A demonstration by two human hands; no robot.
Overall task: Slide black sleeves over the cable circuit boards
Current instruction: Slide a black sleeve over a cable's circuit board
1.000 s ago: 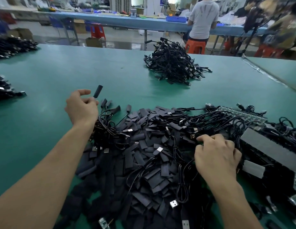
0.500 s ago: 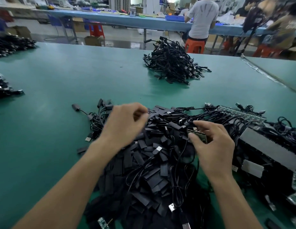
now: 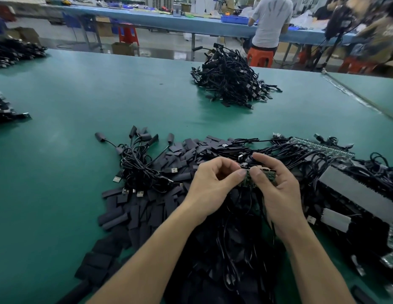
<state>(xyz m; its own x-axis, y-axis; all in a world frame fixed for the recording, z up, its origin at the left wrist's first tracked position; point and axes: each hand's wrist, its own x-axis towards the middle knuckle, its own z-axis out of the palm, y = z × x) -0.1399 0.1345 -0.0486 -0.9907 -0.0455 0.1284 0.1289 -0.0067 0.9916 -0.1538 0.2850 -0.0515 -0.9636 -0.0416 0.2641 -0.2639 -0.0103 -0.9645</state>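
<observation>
Both hands meet over a heap of flat black sleeves (image 3: 134, 213) on the green table. My left hand (image 3: 213, 185) and my right hand (image 3: 276, 189) pinch a small green circuit board (image 3: 249, 179) between thumbs and fingers; its black cable hangs down between my wrists. The right hand also covers a second bit of board (image 3: 269, 173). To the left lies a bundle of sleeved cables (image 3: 136, 159) with USB plugs. Unsleeved cables with boards (image 3: 322, 148) lie to the right.
A pile of black cables (image 3: 230, 82) sits at the far middle of the green table (image 3: 81, 110). More cable piles lie at the left edge (image 3: 7, 110) and far left (image 3: 15, 51). A person in a grey shirt (image 3: 270, 20) sits at another bench behind.
My left hand has come from the far left, where it let go of a sleeved cable, to the middle. My right hand lifted a circuit board from the pile, and both hands now pinch it.
</observation>
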